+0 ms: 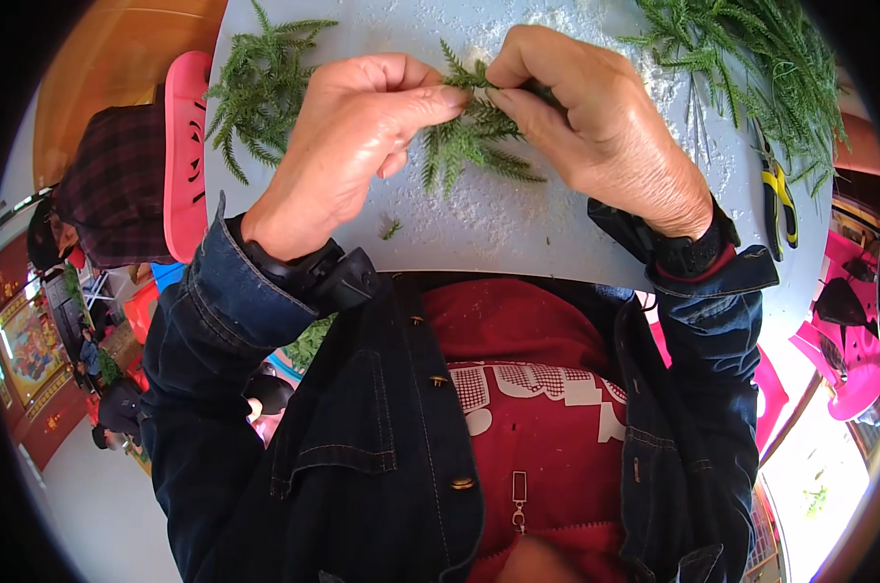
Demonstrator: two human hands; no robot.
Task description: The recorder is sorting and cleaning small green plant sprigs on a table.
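Note:
Between my two hands, over the light table (566, 233), is a small green sprig (464, 146) with needle-like leaves, like artificial pine. My left hand (357, 126) pinches it near its top with thumb and forefinger. From the other side my right hand (591, 121) pinches the same sprig, its fingers curled and the thumb pressed close. The fingertips of both hands nearly meet. Part of the sprig is hidden behind the right fingers. A tiny green scrap (391, 229) lies on the table below my left hand.
Left on the table lies a bunch of green sprigs (260, 92); a larger pile of long-stemmed ones (751, 58) fills the far right. Yellow-and-black handled pliers (778, 199) rest at the right edge. White flakes (668, 83) dust the tabletop. A pink chair back (187, 155) stands at left.

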